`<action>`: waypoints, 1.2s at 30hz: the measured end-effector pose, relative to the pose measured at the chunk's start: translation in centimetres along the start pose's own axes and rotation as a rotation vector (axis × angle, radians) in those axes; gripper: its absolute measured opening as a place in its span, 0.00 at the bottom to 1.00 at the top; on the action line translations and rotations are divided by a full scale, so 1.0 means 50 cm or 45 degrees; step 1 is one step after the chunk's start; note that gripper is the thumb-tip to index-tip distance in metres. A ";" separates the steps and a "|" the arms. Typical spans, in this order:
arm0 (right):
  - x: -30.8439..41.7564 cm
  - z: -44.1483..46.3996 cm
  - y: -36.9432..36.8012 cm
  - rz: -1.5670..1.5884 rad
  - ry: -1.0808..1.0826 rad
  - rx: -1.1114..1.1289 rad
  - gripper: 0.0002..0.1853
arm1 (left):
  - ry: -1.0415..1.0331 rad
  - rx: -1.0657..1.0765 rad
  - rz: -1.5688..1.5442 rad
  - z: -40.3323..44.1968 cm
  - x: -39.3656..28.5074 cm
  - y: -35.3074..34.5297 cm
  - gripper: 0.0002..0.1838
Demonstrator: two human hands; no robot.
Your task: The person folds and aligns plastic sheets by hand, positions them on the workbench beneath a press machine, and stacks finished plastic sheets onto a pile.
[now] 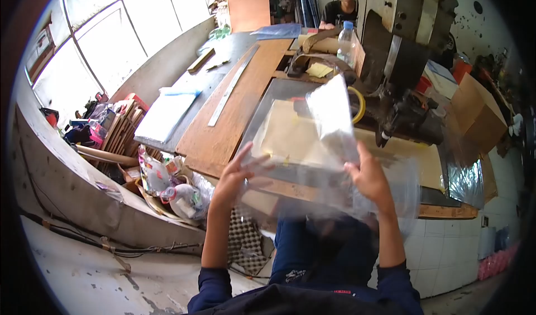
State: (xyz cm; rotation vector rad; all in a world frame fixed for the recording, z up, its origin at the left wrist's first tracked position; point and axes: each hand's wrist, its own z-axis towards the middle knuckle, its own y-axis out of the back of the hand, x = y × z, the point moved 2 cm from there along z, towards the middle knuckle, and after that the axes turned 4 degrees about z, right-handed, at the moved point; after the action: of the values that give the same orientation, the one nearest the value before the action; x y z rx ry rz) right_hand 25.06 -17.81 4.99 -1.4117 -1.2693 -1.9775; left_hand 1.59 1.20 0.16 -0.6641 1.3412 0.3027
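A sheet or bag of clear plastic, blurred by motion, spreads between my hands above the table's front edge. My right hand is closed on its folded, whitish upper part, with the thumb and fingers pressed together. At the plastic's left side is my left hand, its fingers spread and partly smeared, with the palm toward the sheet. Beneath the plastic lies a tan sheet on the dark work surface. Just beyond my right hand, a roll of yellow tape stands near the machine.
A metal ruler lies on the wooden board, left of the machine. White sheets rest at the table's left. A water bottle and a cardboard box stand farther back. Another person is behind the table.
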 end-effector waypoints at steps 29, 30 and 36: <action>0.047 0.076 -0.088 0.269 0.887 -0.599 0.21 | -0.808 -0.532 0.832 0.045 -0.086 -0.105 0.22; 0.053 0.075 -0.086 0.252 0.817 -0.579 0.19 | -0.791 -0.528 0.834 0.047 -0.090 -0.106 0.22; 0.102 0.095 -0.043 0.472 0.725 -0.591 0.15 | -0.693 -0.465 0.527 0.061 -0.187 -0.121 0.20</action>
State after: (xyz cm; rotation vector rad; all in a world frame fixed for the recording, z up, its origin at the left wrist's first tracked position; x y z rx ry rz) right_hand 23.90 -11.80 8.97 -1.0343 -0.2899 -2.2437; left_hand 5.31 -0.15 10.99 -0.5425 0.8893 1.0070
